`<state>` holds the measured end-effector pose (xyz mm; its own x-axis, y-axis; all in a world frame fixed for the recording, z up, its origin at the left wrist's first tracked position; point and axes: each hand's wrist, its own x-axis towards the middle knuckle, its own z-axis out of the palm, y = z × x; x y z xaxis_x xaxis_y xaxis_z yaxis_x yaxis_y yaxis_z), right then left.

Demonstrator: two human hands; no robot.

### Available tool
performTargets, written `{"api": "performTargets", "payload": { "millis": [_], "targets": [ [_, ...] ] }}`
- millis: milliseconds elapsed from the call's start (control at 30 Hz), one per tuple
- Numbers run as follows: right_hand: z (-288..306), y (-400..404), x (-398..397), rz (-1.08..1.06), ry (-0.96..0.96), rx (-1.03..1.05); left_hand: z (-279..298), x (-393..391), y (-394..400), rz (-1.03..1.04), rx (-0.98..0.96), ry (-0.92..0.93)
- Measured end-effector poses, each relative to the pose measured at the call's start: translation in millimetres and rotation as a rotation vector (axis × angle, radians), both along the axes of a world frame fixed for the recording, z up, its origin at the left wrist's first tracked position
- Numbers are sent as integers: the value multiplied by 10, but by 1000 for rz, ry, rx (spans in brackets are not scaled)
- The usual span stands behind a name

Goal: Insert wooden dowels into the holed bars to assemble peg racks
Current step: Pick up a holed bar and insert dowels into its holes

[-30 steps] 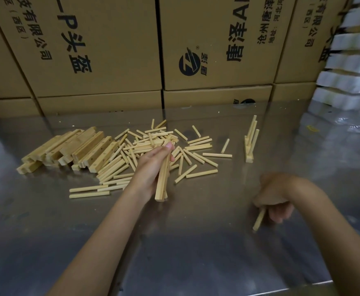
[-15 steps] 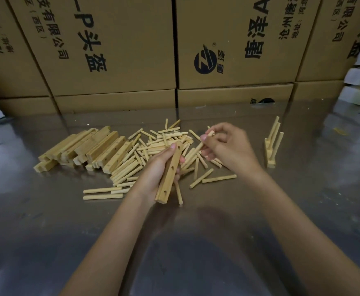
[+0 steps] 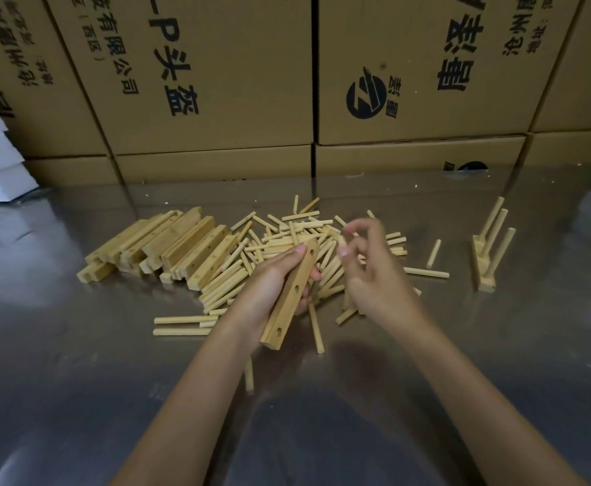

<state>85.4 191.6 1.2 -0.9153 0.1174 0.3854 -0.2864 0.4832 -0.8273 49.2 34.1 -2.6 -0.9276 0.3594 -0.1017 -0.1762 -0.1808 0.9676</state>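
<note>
The left hand (image 3: 269, 285) grips a holed bar (image 3: 292, 292) above the table's middle, empty holes up, while the right hand (image 3: 374, 271), at its three o'clock, blurs over the dowels (image 3: 287, 236) (pinching one? I cannot tell), so seating a dowel squarely comes next.

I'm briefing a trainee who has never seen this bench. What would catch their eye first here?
At the centre, the left hand grips a holed bar with empty holes, while the right hand hovers over the loose pile of dowels. A stack of bars lies to the left, and one finished rack stands at far right.
</note>
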Motion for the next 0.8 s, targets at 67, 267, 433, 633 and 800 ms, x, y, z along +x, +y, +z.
{"api": "performTargets", "payload": {
  "millis": [67, 267, 433, 633, 800],
  "targets": [
    [-63, -36, 5, -13, 21, 89, 6, 10, -8, 1, -20, 28],
    [-60, -21, 33, -70, 149, 112, 22, 37, -13, -13, -116, 133],
    [-84, 2, 46, -52, 151, 92, 18, 78, 24, -38, -310, 321],
    [-90, 64, 7, -14, 12, -58, 39, 80, 61, -53, -391, 401],
    [21, 73, 11, 28, -168, -304, 41, 97, 94, 15, -388, 296]
  ]
}}
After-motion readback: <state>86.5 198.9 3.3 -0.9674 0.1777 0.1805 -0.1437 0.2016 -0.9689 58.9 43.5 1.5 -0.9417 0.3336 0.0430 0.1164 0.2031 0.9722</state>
